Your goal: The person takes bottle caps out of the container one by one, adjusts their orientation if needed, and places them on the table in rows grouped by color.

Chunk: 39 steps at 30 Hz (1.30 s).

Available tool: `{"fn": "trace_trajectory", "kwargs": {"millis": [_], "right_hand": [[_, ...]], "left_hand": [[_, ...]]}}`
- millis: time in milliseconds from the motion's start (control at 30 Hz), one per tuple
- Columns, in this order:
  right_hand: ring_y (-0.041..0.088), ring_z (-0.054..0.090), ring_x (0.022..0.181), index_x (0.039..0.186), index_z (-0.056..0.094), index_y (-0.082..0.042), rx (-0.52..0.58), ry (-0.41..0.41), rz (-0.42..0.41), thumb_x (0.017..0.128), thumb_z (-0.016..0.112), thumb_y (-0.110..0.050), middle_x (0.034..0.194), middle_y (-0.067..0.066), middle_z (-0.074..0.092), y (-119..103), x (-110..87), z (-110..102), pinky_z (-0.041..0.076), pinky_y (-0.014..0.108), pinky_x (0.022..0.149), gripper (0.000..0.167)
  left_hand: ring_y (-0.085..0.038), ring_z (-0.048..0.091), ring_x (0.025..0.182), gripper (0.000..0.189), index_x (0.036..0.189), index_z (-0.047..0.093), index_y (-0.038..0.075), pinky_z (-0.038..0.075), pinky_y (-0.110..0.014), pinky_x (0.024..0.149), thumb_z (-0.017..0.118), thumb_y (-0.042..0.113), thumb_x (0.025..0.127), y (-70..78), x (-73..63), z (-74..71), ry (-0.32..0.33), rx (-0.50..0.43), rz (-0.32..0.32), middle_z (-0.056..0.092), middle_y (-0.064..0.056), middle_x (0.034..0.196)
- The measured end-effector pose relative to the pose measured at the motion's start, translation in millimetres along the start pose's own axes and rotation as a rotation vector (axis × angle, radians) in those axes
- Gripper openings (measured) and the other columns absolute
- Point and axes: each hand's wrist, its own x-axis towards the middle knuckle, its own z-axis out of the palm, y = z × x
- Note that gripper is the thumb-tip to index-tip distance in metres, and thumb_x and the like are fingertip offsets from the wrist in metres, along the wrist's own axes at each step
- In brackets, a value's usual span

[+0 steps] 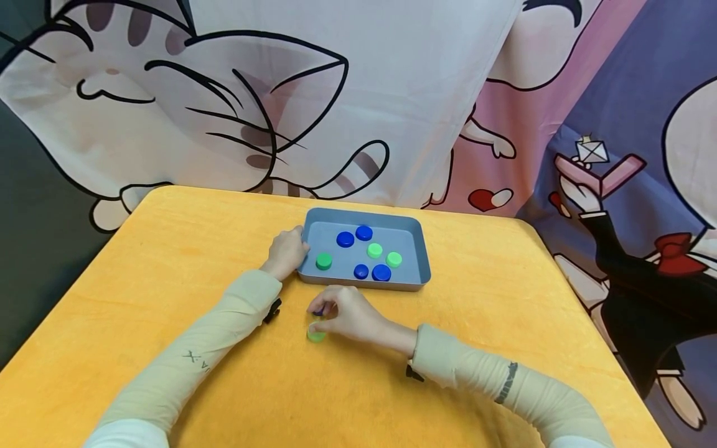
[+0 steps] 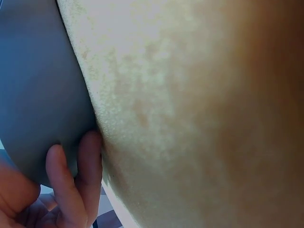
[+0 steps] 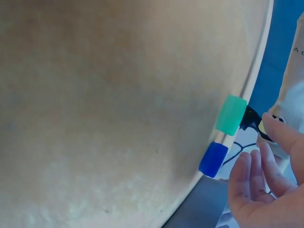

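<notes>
My left hand (image 1: 285, 252) grips the left end of a shallow grey-blue tray (image 1: 342, 256). In the left wrist view its fingertips (image 2: 89, 152) press against the tray's wall (image 2: 40, 85). Below the tray, my right hand (image 1: 354, 313) hovers by two round bottle caps on the table: a dark blue cap (image 1: 318, 312), partly hidden behind the fingers, and a light green cap (image 1: 317, 336), which the thumb overlaps. In the right wrist view the green cap (image 3: 231, 115) and blue cap (image 3: 213, 159) stand side by side, apart from the loosely bent fingers.
Inside the tray lie several more caps, among them a blue cap (image 1: 364, 233), a dark green cap (image 1: 323, 261) and a light green cap (image 1: 394, 259). A yellow cloth covers the table (image 1: 493, 298). A cartoon-printed curtain (image 1: 426, 124) hangs behind its far edge.
</notes>
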Motion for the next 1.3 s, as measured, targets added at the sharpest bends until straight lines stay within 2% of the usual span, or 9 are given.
{"fn": "trace_trajectory", "kwargs": {"millis": [167, 267, 400, 567, 967, 1133, 1300], "right_hand": [[0.018, 0.063, 0.079, 0.097, 0.072, -0.006, 0.007, 0.021, -0.004, 0.074, 0.082, -0.017, 0.087, 0.006, 0.069, -2.3, 3.5, -4.0, 0.054, 0.03, 0.072, 0.027], [0.018, 0.062, 0.079, 0.097, 0.072, -0.005, 0.017, 0.028, -0.003, 0.075, 0.082, -0.015, 0.085, 0.007, 0.068, -3.8, 6.1, -7.0, 0.053, 0.028, 0.07, 0.027], [0.02, 0.062, 0.079, 0.099, 0.071, -0.004, 0.036, 0.032, -0.009, 0.076, 0.081, -0.014, 0.088, 0.01, 0.068, -4.5, 11.0, -13.7, 0.051, 0.021, 0.068, 0.028], [0.026, 0.065, 0.083, 0.103, 0.07, -0.002, 0.058, 0.049, -0.022, 0.077, 0.08, -0.015, 0.093, 0.014, 0.069, -2.6, 18.6, -24.3, 0.052, 0.023, 0.071, 0.031], [0.017, 0.063, 0.083, 0.105, 0.07, -0.003, 0.102, 0.073, 0.017, 0.077, 0.079, -0.012, 0.098, 0.014, 0.071, 3.9, 32.2, -33.3, 0.054, 0.027, 0.074, 0.031], [0.017, 0.064, 0.084, 0.107, 0.069, -0.001, 0.097, 0.088, 0.002, 0.078, 0.078, -0.013, 0.104, 0.014, 0.071, 7.8, 37.1, -37.1, 0.054, 0.025, 0.075, 0.032], [0.019, 0.065, 0.085, 0.107, 0.069, -0.002, 0.096, 0.109, 0.007, 0.078, 0.079, -0.015, 0.106, 0.014, 0.07, 13.6, 42.2, -40.6, 0.055, 0.032, 0.079, 0.033]], "left_hand": [[-0.028, 0.06, 0.082, 0.042, 0.135, 0.046, -0.003, 0.05, -0.038, 0.072, 0.048, 0.011, 0.095, 0.6, -0.3, 0.2, 0.007, 0.003, 0.007, 0.064, -0.023, 0.104], [-0.028, 0.06, 0.083, 0.041, 0.134, 0.047, -0.004, 0.05, -0.038, 0.072, 0.048, 0.012, 0.096, 0.9, -0.9, 0.4, 0.007, 0.006, 0.007, 0.064, -0.023, 0.104], [-0.03, 0.064, 0.086, 0.041, 0.134, 0.047, -0.003, 0.052, -0.038, 0.071, 0.049, 0.013, 0.096, 1.0, -1.7, 0.5, 0.01, 0.007, 0.009, 0.064, -0.024, 0.107], [-0.031, 0.067, 0.084, 0.039, 0.131, 0.049, -0.004, 0.053, -0.036, 0.067, 0.05, 0.012, 0.096, 0.5, -2.3, 0.4, 0.024, 0.004, 0.03, 0.065, -0.025, 0.105], [-0.032, 0.067, 0.09, 0.041, 0.133, 0.048, -0.004, 0.055, -0.041, 0.074, 0.05, 0.012, 0.096, 0.6, -2.4, 1.2, 0.02, 0.008, 0.015, 0.065, -0.025, 0.109], [-0.033, 0.067, 0.085, 0.041, 0.133, 0.049, -0.004, 0.053, -0.04, 0.069, 0.05, 0.011, 0.095, 1.4, -2.6, 1.0, 0.032, 0.014, 0.017, 0.066, -0.024, 0.103], [-0.03, 0.066, 0.081, 0.041, 0.133, 0.048, -0.003, 0.052, -0.037, 0.067, 0.049, 0.011, 0.095, 2.2, -2.2, 0.9, 0.028, 0.012, 0.005, 0.066, -0.023, 0.099]]}}
